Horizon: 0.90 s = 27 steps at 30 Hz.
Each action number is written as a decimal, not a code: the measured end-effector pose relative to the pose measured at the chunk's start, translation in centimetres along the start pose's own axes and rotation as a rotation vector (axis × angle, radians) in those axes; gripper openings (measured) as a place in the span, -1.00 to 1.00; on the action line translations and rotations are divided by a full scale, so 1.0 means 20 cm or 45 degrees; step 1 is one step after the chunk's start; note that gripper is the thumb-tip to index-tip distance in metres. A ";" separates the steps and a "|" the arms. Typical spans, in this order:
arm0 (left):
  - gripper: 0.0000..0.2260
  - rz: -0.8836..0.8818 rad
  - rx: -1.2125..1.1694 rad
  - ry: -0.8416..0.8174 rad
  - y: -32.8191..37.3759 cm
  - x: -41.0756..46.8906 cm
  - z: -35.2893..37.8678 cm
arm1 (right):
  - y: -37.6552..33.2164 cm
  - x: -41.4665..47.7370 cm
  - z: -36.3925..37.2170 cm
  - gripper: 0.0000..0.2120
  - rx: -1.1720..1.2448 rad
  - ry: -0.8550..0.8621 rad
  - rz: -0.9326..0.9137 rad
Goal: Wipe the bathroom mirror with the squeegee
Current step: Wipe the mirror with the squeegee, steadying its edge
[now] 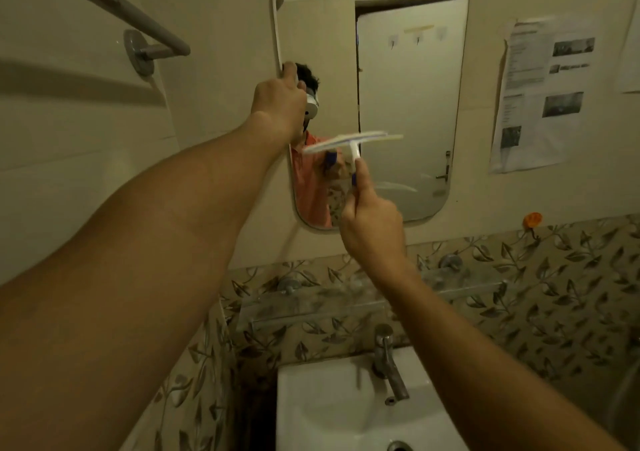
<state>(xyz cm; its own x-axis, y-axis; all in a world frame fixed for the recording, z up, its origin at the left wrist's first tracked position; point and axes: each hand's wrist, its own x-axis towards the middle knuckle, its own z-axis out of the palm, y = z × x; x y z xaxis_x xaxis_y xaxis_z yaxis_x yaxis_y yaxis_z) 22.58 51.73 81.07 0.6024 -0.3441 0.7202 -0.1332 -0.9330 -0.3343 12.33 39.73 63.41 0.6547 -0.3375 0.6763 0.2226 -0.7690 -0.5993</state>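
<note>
A tall mirror (408,97) with rounded corners hangs on the wall above the sink. My left hand (278,99) grips its left edge about halfway up. My right hand (372,222) holds a white squeegee (353,141) by its short handle. The blade lies nearly level across the lower middle of the glass, tilted slightly up to the right. Whether the blade touches the glass I cannot tell. The mirror reflects a person in an orange shirt and a door.
A grey towel rail (138,24) juts from the left wall. Below the mirror runs a glass shelf (346,303), then a white sink (332,409) with a metal tap (389,364). Printed papers (543,94) are stuck on the wall to the right.
</note>
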 end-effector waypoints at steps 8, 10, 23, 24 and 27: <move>-0.52 0.065 0.166 -0.021 -0.01 0.02 0.02 | -0.01 0.03 0.05 -0.40 -0.071 -0.140 -0.055; -0.53 0.060 0.164 -0.043 0.00 0.02 0.01 | 0.00 0.00 0.10 -0.34 -0.102 -0.137 -0.065; -0.36 -0.005 -0.005 -0.044 0.00 0.03 0.06 | 0.16 -0.33 0.25 -0.19 -0.274 -0.174 -0.024; -0.40 -0.007 -0.008 -0.045 0.00 0.02 0.06 | 0.16 -0.33 0.25 -0.19 -0.273 -0.177 -0.020; -0.48 0.010 0.025 -0.063 -0.02 0.01 0.04 | 0.17 -0.34 0.26 -0.16 -0.280 -0.196 -0.011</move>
<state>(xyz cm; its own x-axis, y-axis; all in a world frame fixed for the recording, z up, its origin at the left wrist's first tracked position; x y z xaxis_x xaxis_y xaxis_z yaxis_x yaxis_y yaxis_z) 23.35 52.04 80.97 0.6397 -0.3451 0.6868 -0.1230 -0.9280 -0.3517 12.34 42.20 54.44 0.7592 -0.2571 0.5979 0.0772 -0.8766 -0.4750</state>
